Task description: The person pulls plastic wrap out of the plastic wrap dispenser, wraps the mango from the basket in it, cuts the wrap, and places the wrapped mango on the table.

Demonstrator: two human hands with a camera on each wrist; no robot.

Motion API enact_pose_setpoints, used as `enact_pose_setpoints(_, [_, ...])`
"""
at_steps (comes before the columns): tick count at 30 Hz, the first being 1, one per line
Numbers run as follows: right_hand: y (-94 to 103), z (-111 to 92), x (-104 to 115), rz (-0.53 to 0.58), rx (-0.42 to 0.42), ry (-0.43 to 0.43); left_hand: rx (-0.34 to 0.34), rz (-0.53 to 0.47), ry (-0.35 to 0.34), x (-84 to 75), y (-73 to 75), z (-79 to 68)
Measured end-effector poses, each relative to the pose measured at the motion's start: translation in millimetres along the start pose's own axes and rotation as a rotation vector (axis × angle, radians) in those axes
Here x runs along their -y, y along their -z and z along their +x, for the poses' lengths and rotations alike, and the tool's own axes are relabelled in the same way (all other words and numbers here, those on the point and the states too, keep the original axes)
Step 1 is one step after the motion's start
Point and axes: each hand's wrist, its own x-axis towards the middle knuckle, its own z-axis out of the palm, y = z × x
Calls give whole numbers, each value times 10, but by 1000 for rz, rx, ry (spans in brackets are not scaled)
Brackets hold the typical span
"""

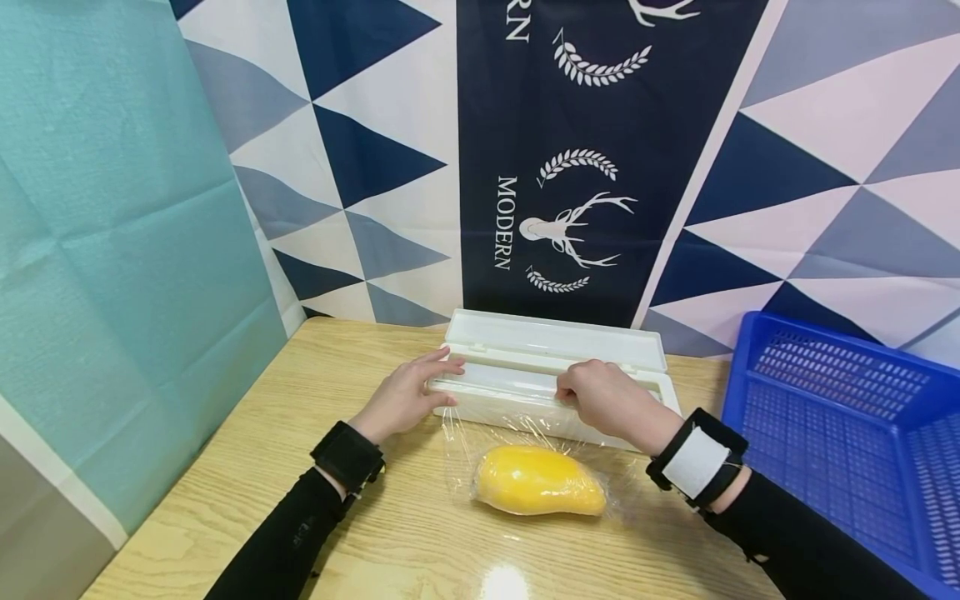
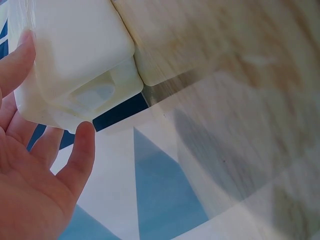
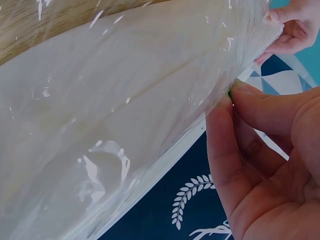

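A white cling film box (image 1: 495, 406) stands at the back of the table, its lid (image 1: 555, 329) raised against the wall. Clear cling film (image 1: 461, 450) stretches from its front edge down over a yellow mango (image 1: 536, 481) lying on the tabletop. My left hand (image 1: 405, 392) holds the box's left end, thumb on the front and fingers towards the back. At the film edge of the box, right of its middle, my right hand (image 1: 607, 400) pinches a small green slider (image 3: 230, 93), mostly hidden by thumb and fingertip.
A blue plastic basket (image 1: 738, 367) stands at the right side of the wooden table (image 1: 375, 533). Behind the box hangs a patterned cloth (image 1: 390, 167), and a teal cloth (image 1: 135, 250) hangs at the left.
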Motion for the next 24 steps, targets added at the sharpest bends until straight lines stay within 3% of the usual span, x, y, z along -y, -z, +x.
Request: enact_pose_setpoints(24, [16,-54,-38,-1,5,-11,-4,-5,4,-1,-3,-11])
